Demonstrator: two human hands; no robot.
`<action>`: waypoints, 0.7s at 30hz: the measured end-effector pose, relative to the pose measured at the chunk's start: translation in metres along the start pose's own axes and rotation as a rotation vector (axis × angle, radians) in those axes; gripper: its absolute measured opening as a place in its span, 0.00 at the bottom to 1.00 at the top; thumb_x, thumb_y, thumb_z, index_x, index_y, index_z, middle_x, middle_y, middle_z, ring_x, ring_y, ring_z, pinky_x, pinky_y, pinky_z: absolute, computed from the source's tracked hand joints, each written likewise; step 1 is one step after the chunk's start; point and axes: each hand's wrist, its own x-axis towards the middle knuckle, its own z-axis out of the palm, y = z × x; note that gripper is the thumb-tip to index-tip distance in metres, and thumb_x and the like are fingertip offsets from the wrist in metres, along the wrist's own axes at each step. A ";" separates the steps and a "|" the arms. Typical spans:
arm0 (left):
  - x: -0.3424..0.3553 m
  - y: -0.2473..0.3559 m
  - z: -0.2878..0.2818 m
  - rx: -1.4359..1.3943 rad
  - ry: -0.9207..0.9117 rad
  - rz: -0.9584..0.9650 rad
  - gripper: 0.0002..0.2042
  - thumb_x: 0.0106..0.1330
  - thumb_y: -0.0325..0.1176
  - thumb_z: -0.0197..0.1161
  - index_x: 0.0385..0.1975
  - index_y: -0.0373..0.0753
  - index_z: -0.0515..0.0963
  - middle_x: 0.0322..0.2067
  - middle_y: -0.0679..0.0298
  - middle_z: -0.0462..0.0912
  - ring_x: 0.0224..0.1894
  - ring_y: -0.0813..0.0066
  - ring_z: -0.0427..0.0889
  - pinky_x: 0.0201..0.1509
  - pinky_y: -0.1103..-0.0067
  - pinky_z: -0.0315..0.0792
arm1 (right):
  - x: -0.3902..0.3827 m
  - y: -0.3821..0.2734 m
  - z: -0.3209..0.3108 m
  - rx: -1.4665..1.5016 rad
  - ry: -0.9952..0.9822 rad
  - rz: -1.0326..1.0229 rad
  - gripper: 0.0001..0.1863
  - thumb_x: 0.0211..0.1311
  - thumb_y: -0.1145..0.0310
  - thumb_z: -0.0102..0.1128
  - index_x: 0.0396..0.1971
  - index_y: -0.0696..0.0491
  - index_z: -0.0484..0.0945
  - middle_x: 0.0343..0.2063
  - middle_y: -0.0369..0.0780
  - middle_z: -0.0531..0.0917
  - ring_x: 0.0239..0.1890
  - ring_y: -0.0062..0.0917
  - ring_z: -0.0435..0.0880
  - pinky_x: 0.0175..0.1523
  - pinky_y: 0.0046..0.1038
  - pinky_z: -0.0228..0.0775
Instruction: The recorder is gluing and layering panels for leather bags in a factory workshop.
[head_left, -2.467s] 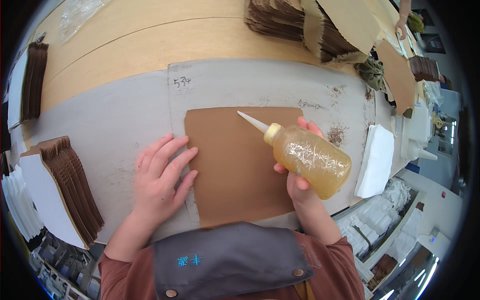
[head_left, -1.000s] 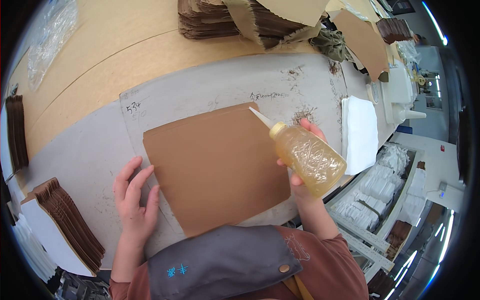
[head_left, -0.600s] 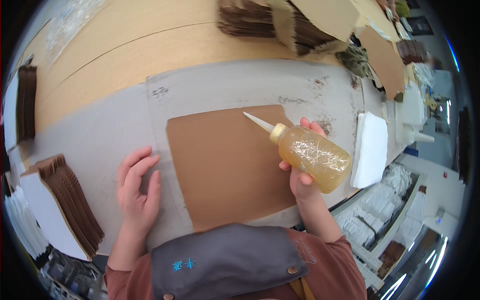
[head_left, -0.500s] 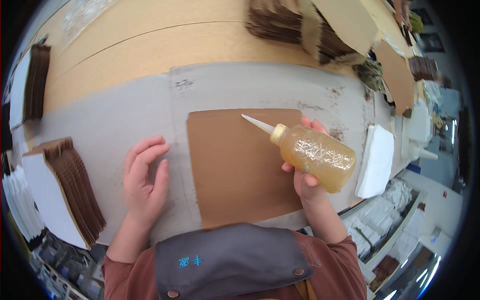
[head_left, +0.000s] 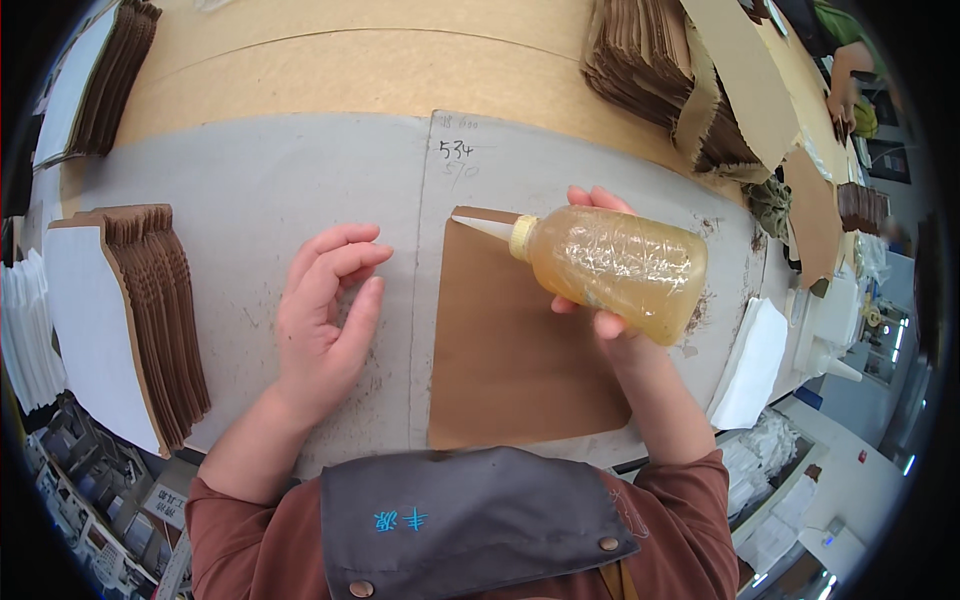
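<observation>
My right hand (head_left: 620,340) grips a squeeze bottle (head_left: 620,270) of amber liquid with a long white nozzle and yellowish collar. The bottle is tilted on its side over a brown sheet (head_left: 515,360), with the nozzle tip at the sheet's upper left corner; whether it touches is unclear. My left hand (head_left: 330,310) is left of the sheet, fingers loosely bent and apart, holding nothing. The sheet lies on a grey mat (head_left: 260,180) with handwritten marks and stains.
Brown stacked pieces (head_left: 150,320) stand at left, others (head_left: 100,80) farther back. A large stack with tan strips (head_left: 650,70) is at back right. Folded white material (head_left: 748,365) lies at right, above a bin of white bundles (head_left: 760,460). Another person's hand (head_left: 842,105) shows at far right.
The view has shifted. My left hand has left the sheet's left edge, where its fingertips rested. The bottle's nozzle has moved left to the sheet's upper left corner, the bottle lying more level.
</observation>
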 end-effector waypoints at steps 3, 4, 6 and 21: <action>0.000 -0.003 0.000 0.003 -0.005 0.014 0.13 0.71 0.18 0.52 0.53 0.32 0.76 0.61 0.56 0.68 0.57 0.75 0.74 0.62 0.77 0.71 | 0.003 -0.003 0.001 -0.012 -0.015 0.006 0.65 0.29 0.50 0.88 0.70 0.58 0.61 0.67 0.43 0.71 0.55 0.27 0.81 0.38 0.22 0.84; 0.000 -0.002 0.000 0.007 -0.005 0.016 0.13 0.71 0.18 0.52 0.53 0.32 0.76 0.61 0.56 0.68 0.56 0.75 0.74 0.62 0.77 0.71 | 0.003 -0.002 0.000 -0.011 -0.013 0.010 0.65 0.29 0.50 0.88 0.70 0.58 0.61 0.67 0.43 0.71 0.55 0.27 0.81 0.38 0.22 0.84; 0.001 -0.002 0.000 0.012 -0.007 0.012 0.13 0.71 0.18 0.52 0.53 0.32 0.76 0.61 0.56 0.68 0.56 0.75 0.74 0.62 0.77 0.71 | 0.003 -0.001 -0.002 0.030 -0.040 0.049 0.65 0.28 0.50 0.88 0.70 0.57 0.61 0.66 0.42 0.71 0.53 0.26 0.82 0.38 0.21 0.84; 0.001 -0.001 0.004 -0.022 0.032 0.016 0.13 0.69 0.17 0.55 0.51 0.30 0.77 0.58 0.54 0.72 0.55 0.72 0.76 0.59 0.77 0.74 | -0.019 0.003 -0.016 0.017 -0.209 0.187 0.67 0.27 0.44 0.87 0.69 0.60 0.62 0.65 0.46 0.72 0.58 0.27 0.80 0.45 0.24 0.84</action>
